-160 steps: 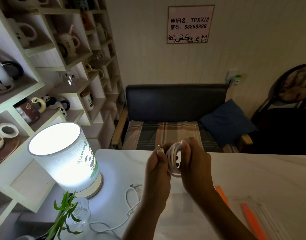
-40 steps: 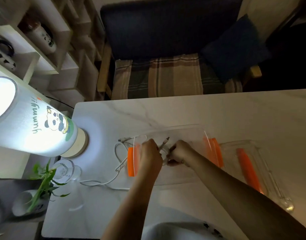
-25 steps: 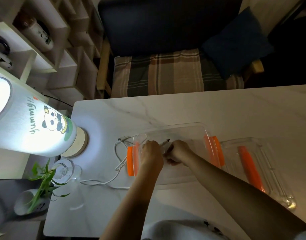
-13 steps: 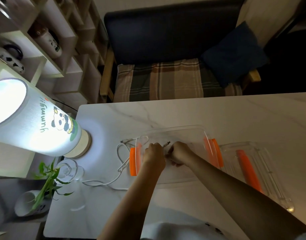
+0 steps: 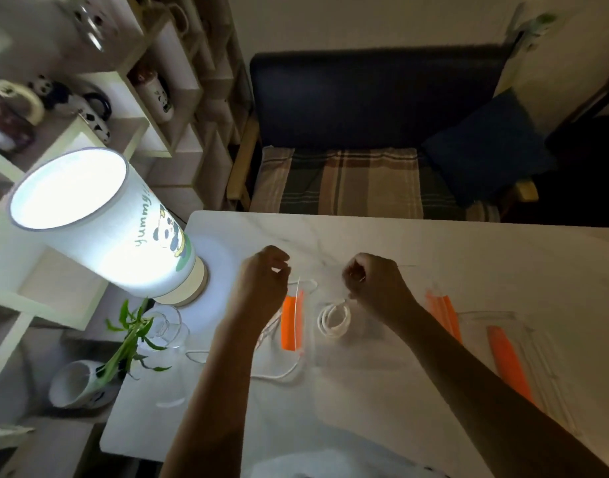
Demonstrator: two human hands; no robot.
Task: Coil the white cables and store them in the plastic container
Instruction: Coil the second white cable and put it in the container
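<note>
A coiled white cable (image 5: pixel 334 320) lies inside the clear plastic container (image 5: pixel 365 357), near its left end with the orange clip (image 5: pixel 291 322). My left hand (image 5: pixel 261 281) hovers over the container's left rim, fingers loosely curled and holding nothing. My right hand (image 5: pixel 372 284) hangs just right of the coil in a closed fist; the coil's loose end points up toward it. A second white cable (image 5: pixel 279 376) lies uncoiled on the table left of the container and runs under my left forearm.
The container's clear lid (image 5: pixel 537 367) with an orange strip lies to the right. A lit panda lamp (image 5: pixel 103 225), a glass vase with a green plant (image 5: pixel 165 332) and a mug (image 5: pixel 79 384) crowd the left. A sofa stands beyond the table's far edge.
Both hands held the coil together inside the container; now they have let go, lifted and moved apart, and the coil rests on the container's floor.
</note>
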